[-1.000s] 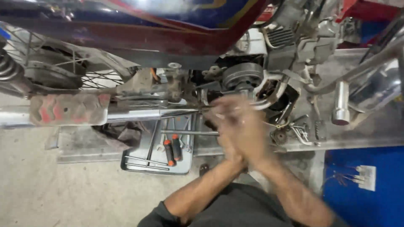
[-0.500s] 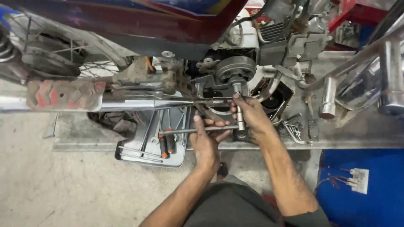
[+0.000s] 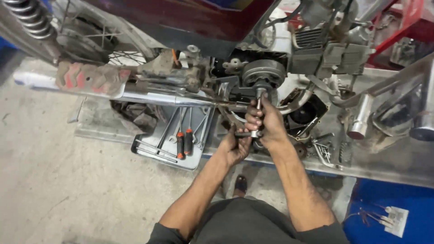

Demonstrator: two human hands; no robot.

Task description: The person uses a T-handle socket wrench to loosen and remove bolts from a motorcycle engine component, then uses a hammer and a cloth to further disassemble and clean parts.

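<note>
At the engine's round drum [image 3: 263,72], right hand [image 3: 266,121] grips a wrench shaft [image 3: 258,103]; left hand [image 3: 235,147] apparently clasps its crossbar [image 3: 246,134].

The single camera sits on my head and looks steeply down and forward, at close arm's-length range, onto my two hands at the motorcycle engine [image 3: 266,77]. The metal work stand [image 3: 398,158] crosses the frame; concrete floor [image 3: 58,190] fills the lower left.

I see my right hand [image 3: 266,122] wrapped around a slim metal T-handle wrench [image 3: 258,101] set against the round grey engine clutch hub [image 3: 263,74], my left hand [image 3: 235,147] gripping its lower bar beside the grey tool tray [image 3: 156,149].
</note>
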